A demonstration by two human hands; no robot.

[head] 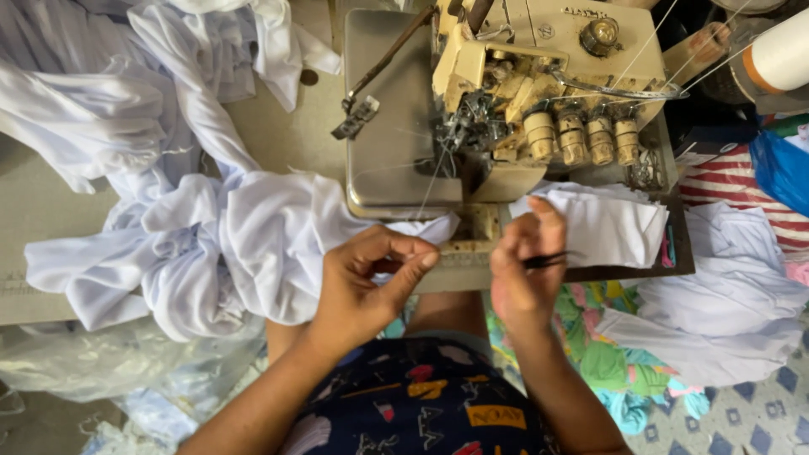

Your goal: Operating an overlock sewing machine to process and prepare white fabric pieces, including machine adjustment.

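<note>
Nearest the camera: lap in a dark printed garment (421, 413), both forearms rising from it toward the table (50, 219).

Left hand (366, 282): thumb and forefinger pinched narrow, tips at the table's front edge. A fine thread (431, 190) seems to run from this pinch up to the needle area of the machine (506, 93); the contact itself is too thin to confirm.

Right hand (522, 270): closed on a small dark tool (548, 260), probably snips or tweezers, its tip pointing right, away from the left hand.

Key relation: thread lies ahead of and between the hands, long axis running away from the person, slightly right of vertical in frame. Left hand is at its lower end; the right hand is just beside it, a short gap apart.

White cloth (211, 244) bunched left of the left hand, one corner under the machine bed. Folded white pieces (607, 223) just beyond the right hand. Thread cone (779, 55) at upper right. More white cloth on the floor (725, 312) to the right.
</note>
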